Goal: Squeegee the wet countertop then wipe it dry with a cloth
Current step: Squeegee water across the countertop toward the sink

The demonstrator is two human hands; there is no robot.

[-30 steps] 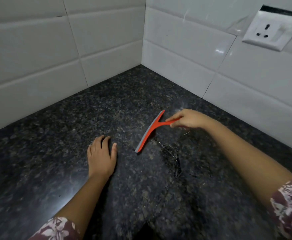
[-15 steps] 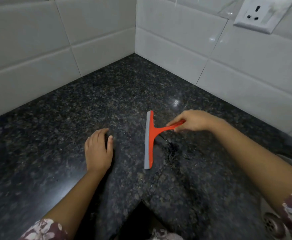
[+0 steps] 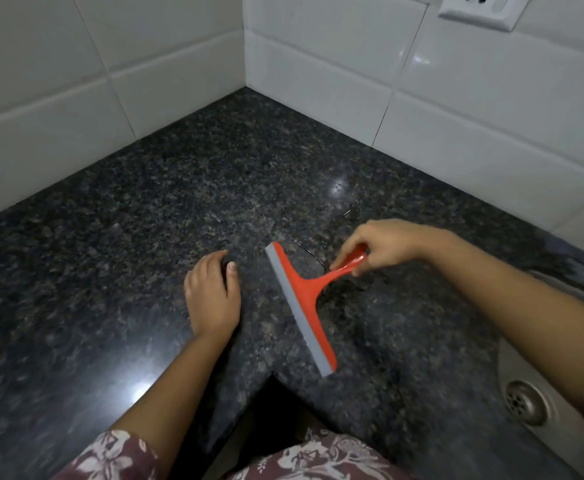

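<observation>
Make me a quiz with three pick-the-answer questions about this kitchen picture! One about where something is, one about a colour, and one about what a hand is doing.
1. Where is the sink drain?
A. at the lower right
B. in the far corner
C. by the left wall

2. What colour is the squeegee body?
A. blue
B. orange-red
C. yellow

3. What is the left hand doing?
A. holding a cloth
B. gripping the squeegee
C. resting empty on the countertop

Answers:
1. A, the metal drain sits at the lower right edge, below the right arm.
2. B, the body and handle are orange-red, with a grey blade strip.
3. C, the left hand lies palm down on the dark stone, while the right hand holds the handle.
</observation>
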